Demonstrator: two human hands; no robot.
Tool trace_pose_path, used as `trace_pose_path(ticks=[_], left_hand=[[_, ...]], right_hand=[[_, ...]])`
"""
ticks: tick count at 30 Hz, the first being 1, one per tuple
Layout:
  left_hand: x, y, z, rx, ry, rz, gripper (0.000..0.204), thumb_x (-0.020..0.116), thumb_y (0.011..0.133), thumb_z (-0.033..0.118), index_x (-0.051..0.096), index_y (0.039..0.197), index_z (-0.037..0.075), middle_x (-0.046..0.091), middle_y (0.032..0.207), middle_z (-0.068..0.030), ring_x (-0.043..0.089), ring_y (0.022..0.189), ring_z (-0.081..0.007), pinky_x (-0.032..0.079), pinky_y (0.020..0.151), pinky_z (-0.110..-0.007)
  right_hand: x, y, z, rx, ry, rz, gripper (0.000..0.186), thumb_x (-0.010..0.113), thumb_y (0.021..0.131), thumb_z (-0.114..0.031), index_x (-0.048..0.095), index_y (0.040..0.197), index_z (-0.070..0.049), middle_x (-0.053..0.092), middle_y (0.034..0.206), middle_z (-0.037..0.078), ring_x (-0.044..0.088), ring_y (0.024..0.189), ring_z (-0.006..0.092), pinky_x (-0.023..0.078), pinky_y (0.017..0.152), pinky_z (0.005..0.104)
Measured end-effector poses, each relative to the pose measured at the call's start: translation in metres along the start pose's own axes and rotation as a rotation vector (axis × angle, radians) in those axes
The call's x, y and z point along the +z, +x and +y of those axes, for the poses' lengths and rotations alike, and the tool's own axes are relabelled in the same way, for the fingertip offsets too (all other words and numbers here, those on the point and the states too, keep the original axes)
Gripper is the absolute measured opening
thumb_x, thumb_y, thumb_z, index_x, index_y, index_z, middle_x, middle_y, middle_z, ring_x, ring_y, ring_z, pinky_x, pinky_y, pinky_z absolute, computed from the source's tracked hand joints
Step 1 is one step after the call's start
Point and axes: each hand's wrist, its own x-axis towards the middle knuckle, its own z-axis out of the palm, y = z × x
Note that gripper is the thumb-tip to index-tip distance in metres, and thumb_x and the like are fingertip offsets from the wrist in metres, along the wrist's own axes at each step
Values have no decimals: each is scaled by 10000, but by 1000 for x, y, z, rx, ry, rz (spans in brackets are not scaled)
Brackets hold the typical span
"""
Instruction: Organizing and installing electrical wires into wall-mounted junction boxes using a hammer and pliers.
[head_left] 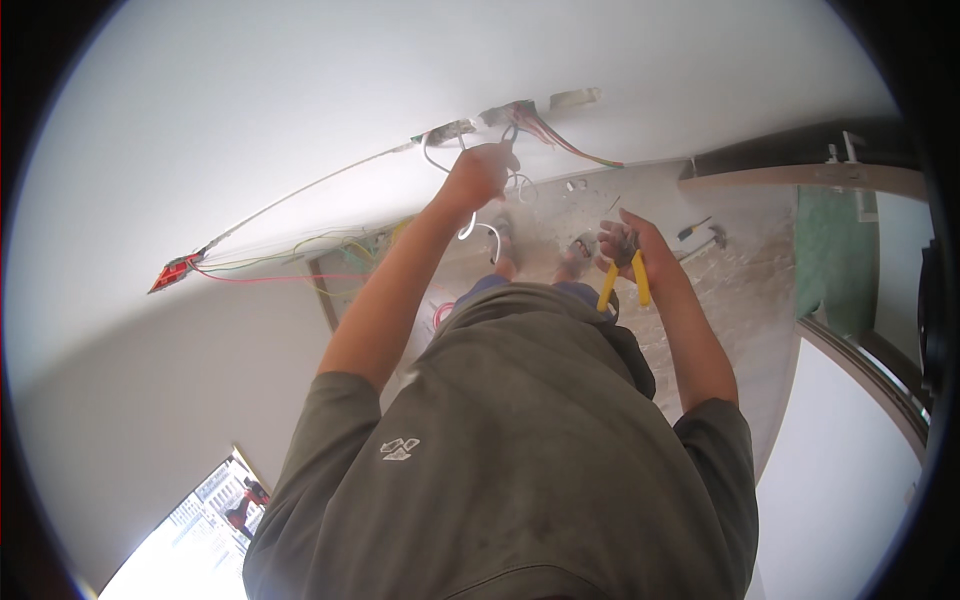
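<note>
My left hand (480, 174) is raised to the white wall and closed around a white cable (428, 158). One stretch of that cable loops up to a cut-out in the wall, and another hangs in a curl below my wrist. Just above my fingers, a bundle of red, green and other coloured wires (545, 130) comes out of a rough wall opening (495, 116). Lower and to the right, my right hand (655, 248) grips pliers (642, 278) by the head end. Their two yellow handles point toward me, spread apart; the jaws are hidden in my palm.
A chased groove (300, 200) runs leftward to a red wall box (178, 271) with loose coloured wires trailing from it. On the dusty floor (735, 320) lie a hammer (717, 237) and a small dark-headed tool (688, 233). Green sheeting (835, 260) hangs at the right.
</note>
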Motion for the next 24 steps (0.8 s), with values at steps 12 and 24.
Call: trace_pose_path(ticks=[12,24], left_hand=[[23,-15,2,175,863,376,203,472,963,197,489,1045,13,641,719,-219,644,689,-405,505,634,-495],[10,-19,25,328,1247,165,123,491,838,14,527,950,-21,637,752,-230,642,711,-393,504,638,-472]], right_hand=[[-25,21,7,-129,275,-258,318,556,905,-216,464,1112,7,577,1080,247,609,998,370,457,925,585],[-21,-7,4,-21,333,-204,223,532,905,-205,538,1011,-9,494,1184,283,484,1176,400,354,1015,627]])
